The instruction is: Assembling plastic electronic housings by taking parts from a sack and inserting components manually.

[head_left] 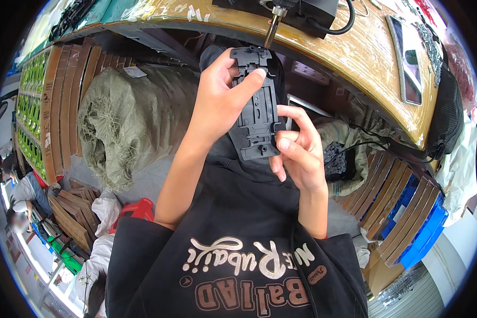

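I hold a dark grey flat plastic part (257, 114), long and moulded with slots and small holes, upright in front of my chest. My left hand (220, 98) grips its upper left side, thumb across the front near the top. At the part's lower right edge, my right hand (297, 146) pinches it with thumb and fingers. The top end of the part sits just below the metal tip of a tool (273, 26) that hangs from a black device on the wooden bench edge (355, 58).
A phone-like flat device (408, 58) lies on the bench top at the right. A large green woven sack (127, 122) stands at the left beside stacked cardboard (69, 90). Blue crates (418, 233) and more cardboard sit at the lower right. Another person (21, 193) is at the far left.
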A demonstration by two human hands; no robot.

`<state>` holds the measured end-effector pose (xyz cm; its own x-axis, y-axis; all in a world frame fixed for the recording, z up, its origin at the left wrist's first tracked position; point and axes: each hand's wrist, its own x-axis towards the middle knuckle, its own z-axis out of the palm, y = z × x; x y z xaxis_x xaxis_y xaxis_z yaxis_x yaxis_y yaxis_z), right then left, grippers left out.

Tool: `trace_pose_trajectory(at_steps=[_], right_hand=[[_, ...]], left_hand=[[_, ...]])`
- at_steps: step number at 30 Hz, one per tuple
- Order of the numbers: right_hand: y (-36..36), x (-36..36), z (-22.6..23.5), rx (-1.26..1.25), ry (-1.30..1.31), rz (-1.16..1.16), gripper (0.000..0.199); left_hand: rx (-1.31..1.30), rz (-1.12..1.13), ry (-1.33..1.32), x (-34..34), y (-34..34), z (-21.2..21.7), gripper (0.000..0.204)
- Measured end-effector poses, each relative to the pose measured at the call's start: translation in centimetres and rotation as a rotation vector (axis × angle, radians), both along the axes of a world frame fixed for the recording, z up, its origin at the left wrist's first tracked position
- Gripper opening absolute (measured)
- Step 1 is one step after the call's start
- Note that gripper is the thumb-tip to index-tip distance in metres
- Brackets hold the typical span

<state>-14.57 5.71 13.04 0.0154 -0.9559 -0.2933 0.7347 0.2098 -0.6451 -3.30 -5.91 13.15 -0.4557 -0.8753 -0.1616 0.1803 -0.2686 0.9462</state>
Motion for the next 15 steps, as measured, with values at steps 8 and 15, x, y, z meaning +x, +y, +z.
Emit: trace_pose_trajectory(at_steps=[8, 15], right_hand=[[0.2, 0.2, -1.1, 0.035, 0.008, 0.021, 0.04], [0.9, 0.4, -1.5, 0.044, 0.007, 0.022, 0.041]], left_hand=[[-0.033, -0.005, -0.014, 0.2, 0.1, -0.5, 0.016], [-0.003, -0.055, -0.054, 0.5, 0.7, -0.5, 0.016]])
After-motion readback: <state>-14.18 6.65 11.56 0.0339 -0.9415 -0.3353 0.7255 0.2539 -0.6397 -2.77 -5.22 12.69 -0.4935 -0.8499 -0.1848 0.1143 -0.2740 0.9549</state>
